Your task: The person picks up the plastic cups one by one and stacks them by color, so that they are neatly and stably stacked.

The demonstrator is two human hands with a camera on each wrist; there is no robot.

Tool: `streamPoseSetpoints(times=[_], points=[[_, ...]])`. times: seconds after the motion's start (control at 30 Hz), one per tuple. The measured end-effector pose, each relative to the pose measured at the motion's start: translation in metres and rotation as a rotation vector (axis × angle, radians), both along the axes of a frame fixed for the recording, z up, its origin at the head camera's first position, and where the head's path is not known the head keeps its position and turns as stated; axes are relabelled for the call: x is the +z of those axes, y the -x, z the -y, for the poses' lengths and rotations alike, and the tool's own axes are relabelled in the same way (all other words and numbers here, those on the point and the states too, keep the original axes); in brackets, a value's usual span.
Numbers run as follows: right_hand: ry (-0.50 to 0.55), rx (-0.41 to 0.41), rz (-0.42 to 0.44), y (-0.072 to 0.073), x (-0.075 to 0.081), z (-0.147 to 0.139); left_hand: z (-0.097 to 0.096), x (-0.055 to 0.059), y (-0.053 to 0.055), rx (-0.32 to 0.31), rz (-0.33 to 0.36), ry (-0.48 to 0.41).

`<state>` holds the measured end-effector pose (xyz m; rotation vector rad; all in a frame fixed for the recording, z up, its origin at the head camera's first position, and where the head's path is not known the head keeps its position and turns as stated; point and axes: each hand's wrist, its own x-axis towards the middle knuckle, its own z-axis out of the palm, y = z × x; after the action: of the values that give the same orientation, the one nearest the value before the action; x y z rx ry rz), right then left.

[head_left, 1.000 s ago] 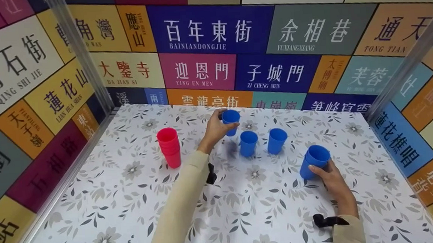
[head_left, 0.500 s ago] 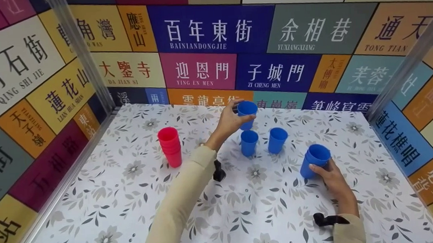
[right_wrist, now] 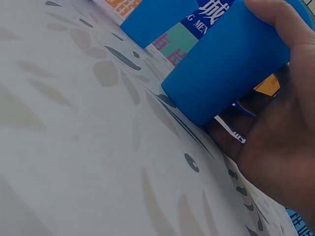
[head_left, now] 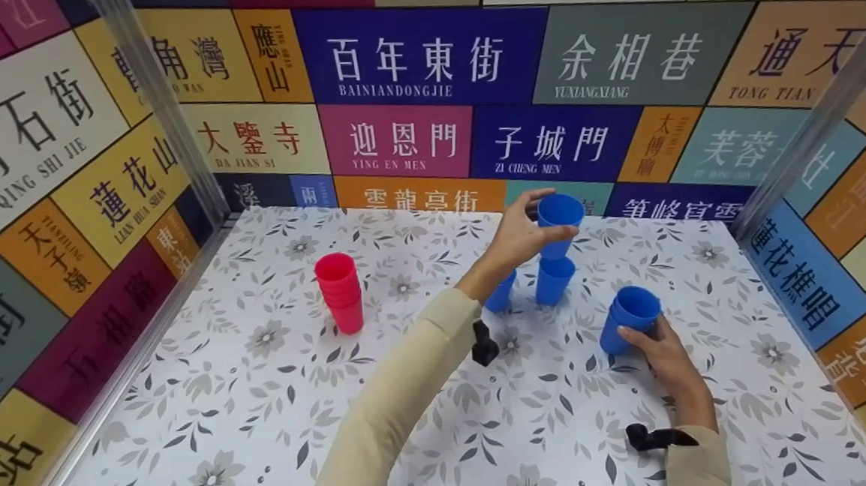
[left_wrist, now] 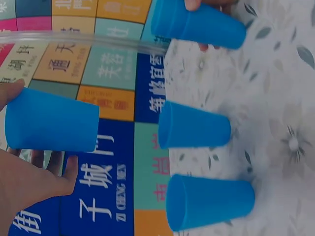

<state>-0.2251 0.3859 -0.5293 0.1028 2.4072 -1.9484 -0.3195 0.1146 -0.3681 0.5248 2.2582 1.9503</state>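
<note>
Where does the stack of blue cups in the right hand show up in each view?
Head: the blue stack is right of centre, held by the right hand.
Left wrist: the blue stack is at the top, right of centre, appearing sideways.
Right wrist: the blue stack is upper right.
Shared landmark: ZI CHENG MEN sign, partly hidden in the right wrist view.

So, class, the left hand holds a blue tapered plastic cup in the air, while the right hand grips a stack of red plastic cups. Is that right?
No: the stack of tapered plastic cups in the right hand is blue, not red, as the head view shows. The left hand does hold a blue tapered plastic cup in the air.
</note>
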Motion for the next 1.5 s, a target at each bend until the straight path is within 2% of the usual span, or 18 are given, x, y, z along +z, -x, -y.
streamPoseSetpoints(times=[0.13, 0.33, 0.57, 0.9, 1.07, 1.3, 1.5], points=[[-0.008, -0.001, 0.018, 0.001, 0.0, -0.001, -0.016, 0.004, -0.008, -0.011, 0.002, 0.032], [-0.053, -0.01, 0.066, 0.003, 0.0, -0.003, -0.037, 0.004, -0.018, -0.029, 0.003, 0.04], [-0.045, -0.007, 0.083, 0.001, 0.003, -0.001, -0.056, -0.002, -0.032, -0.057, -0.006, 0.075], [-0.03, 0.006, 0.065, 0.0, 0.0, -0.002, -0.076, -0.012, -0.046, -0.104, 0.05, 0.077], [0.005, 0.02, 0.026, -0.001, -0.001, -0.003, -0.083, -0.017, -0.051, -0.155, 0.039, 0.084], [-0.043, 0.023, 0.038, 0.001, 0.0, -0.003, -0.091, -0.023, -0.053, -0.153, 0.054, 0.129], [-0.025, 0.032, 0.036, 0.002, 0.0, -0.004, -0.095, -0.026, -0.051, -0.169, 0.062, 0.165]])
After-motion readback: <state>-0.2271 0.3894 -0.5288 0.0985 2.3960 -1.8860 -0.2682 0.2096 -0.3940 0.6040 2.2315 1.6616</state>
